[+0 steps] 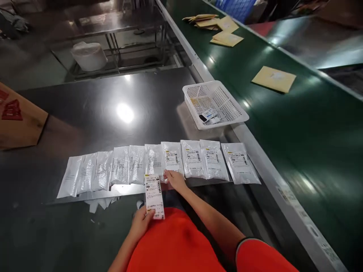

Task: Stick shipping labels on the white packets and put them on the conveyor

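Note:
My left hand (141,222) is closed on the lower end of a stack of printed shipping labels (153,194), held upright in front of the table edge. My right hand (176,180) is at the bottom edge of a white bubble mailer (172,156) that bears a label. Its fingers point left, slightly apart, close to the top of the label stack; I see nothing held in them. To the right lie more labelled mailers (216,160). Leftward, several mailers (120,165) show only grey printed text and overlap in a row along the edge.
Beyond the row, a white perforated basket (224,120) holds a few small items (209,115). A green conveyor belt (283,124) runs along the right, carrying yellow envelopes (273,79). A cardboard box (22,126) stands at the left of the metal table (93,113).

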### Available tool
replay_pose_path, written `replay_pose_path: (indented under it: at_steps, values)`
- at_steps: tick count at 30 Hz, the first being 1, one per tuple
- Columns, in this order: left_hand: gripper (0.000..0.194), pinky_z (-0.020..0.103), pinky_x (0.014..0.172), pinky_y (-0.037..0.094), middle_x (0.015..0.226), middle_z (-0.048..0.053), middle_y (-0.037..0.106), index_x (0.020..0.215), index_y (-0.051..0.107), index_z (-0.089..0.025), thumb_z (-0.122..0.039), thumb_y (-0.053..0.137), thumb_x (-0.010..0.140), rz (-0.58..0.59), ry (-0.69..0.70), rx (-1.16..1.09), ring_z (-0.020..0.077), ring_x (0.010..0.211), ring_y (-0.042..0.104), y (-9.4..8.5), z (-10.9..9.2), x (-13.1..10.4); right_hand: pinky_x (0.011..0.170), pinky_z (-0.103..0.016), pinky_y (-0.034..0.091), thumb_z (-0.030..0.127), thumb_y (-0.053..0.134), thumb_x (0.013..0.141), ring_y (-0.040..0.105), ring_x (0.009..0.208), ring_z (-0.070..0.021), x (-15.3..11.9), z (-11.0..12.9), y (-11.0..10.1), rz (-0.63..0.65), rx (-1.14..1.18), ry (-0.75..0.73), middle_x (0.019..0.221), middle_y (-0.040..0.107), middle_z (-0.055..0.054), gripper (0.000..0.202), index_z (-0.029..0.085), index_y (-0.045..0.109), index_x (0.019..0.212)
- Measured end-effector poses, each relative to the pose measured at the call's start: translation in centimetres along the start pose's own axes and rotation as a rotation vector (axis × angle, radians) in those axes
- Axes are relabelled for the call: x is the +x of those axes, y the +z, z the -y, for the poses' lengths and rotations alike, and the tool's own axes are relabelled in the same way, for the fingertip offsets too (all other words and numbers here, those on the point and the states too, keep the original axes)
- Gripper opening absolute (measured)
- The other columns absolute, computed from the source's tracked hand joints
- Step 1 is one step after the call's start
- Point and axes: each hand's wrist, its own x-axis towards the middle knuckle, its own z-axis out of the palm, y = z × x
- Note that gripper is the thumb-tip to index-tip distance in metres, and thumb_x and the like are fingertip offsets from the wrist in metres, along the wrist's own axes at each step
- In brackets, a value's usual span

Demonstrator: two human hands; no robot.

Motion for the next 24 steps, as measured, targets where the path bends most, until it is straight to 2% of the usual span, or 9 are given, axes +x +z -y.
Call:
replay_pose_path:
  at_steps: [3,7,10,12,15,17,19,21,24]
  values:
    - [0.046,0.037,0.090,0.049,0.118,0.011,0.071,0.113,0.069,-0.018,-0.051,0.046,0.090,0.133,0.095,0.002,0.0279,0.103,0.066,-2.1,0.8,-1.2,0.075,-0.033,0.054,0.050,0.050,0.088,0.067,0.090,-0.0202,-2.7,3.2,2.4,-0.061,0.231,-0.009,0.100,0.071,-0.008,0.041,0.020,0.065,0.110]
    - [0.048,0.039,0.092,0.049,0.114,0.012,0.073,0.111,0.070,-0.017,-0.053,0.047,0.089,0.244,0.101,-0.032,0.0287,0.104,0.066,-4.3,3.0,-2.2,0.070,-0.031,0.052,0.044,0.075,0.064,0.064,0.077,-0.0190,-4.7,7.0,4.8,-0.147,0.608,0.054,0.082,0.069,-0.003,0.033,0.018,0.067,0.083]
    - [0.052,0.041,0.102,0.043,0.127,0.012,0.066,0.121,0.063,-0.018,-0.050,0.061,0.081,0.113,0.133,-0.092,0.0288,0.116,0.060,-5.4,3.7,-1.6,0.062,-0.029,0.050,0.038,0.079,0.059,0.062,0.066,-0.0177,-6.5,8.6,5.6,-0.170,0.647,0.075,0.072,0.069,-0.001,0.026,0.019,0.068,0.073]
    - [0.060,0.039,0.101,0.044,0.127,0.012,0.065,0.123,0.060,-0.018,-0.047,0.072,0.072,0.014,0.157,-0.223,0.0279,0.116,0.059,-5.7,2.7,-0.4,0.060,-0.028,0.049,0.035,0.078,0.061,0.062,0.064,-0.0173,-7.7,9.2,5.9,-0.196,0.598,0.046,0.070,0.069,-0.001,0.021,0.020,0.071,0.072]
    - [0.045,0.032,0.075,0.053,0.087,0.007,0.074,0.092,0.069,-0.015,-0.050,0.077,0.065,-0.053,0.068,-0.475,0.0222,0.081,0.067,-5.2,-0.2,2.1,0.062,-0.028,0.048,0.034,0.071,0.070,0.062,0.064,-0.0170,-8.5,9.5,6.0,-0.280,0.475,-0.005,0.069,0.070,-0.001,0.012,0.022,0.073,0.073]
    - [0.040,0.028,0.063,0.051,0.066,0.002,0.069,0.074,0.067,-0.016,-0.053,0.076,0.064,-0.093,0.019,-0.573,0.0179,0.064,0.063,-4.3,-2.0,3.6,0.067,-0.029,0.049,0.033,0.067,0.075,0.063,0.069,-0.0176,-7.9,9.0,5.7,-0.370,0.402,-0.046,0.073,0.071,-0.002,0.012,0.022,0.073,0.074]
    - [0.041,0.029,0.062,0.052,0.064,0.001,0.068,0.073,0.066,-0.017,-0.056,0.074,0.065,-0.133,0.011,-0.624,0.0176,0.063,0.063,-3.1,-3.0,4.6,0.071,-0.030,0.050,0.032,0.066,0.076,0.064,0.077,-0.0187,-6.0,7.9,5.1,-0.422,0.350,-0.095,0.081,0.071,-0.003,0.012,0.023,0.073,0.073]
    - [0.044,0.033,0.065,0.055,0.069,0.002,0.070,0.079,0.067,-0.017,-0.060,0.070,0.067,-0.174,-0.020,-0.680,0.0196,0.065,0.066,-1.8,-2.7,5.1,0.071,-0.031,0.050,0.032,0.067,0.075,0.064,0.084,-0.0202,-2.7,6.4,4.3,-0.425,0.306,-0.111,0.088,0.069,-0.005,0.011,0.022,0.071,0.070]
    - [0.051,0.038,0.064,0.057,0.070,0.006,0.073,0.083,0.069,-0.015,-0.061,0.074,0.060,-0.231,-0.165,-0.737,0.0233,0.064,0.068,-0.1,-0.3,5.2,0.072,-0.032,0.050,0.032,0.067,0.074,0.062,0.093,-0.0230,3.8,3.9,3.4,-0.461,0.244,-0.027,0.095,0.065,-0.008,0.013,0.021,0.070,0.068]
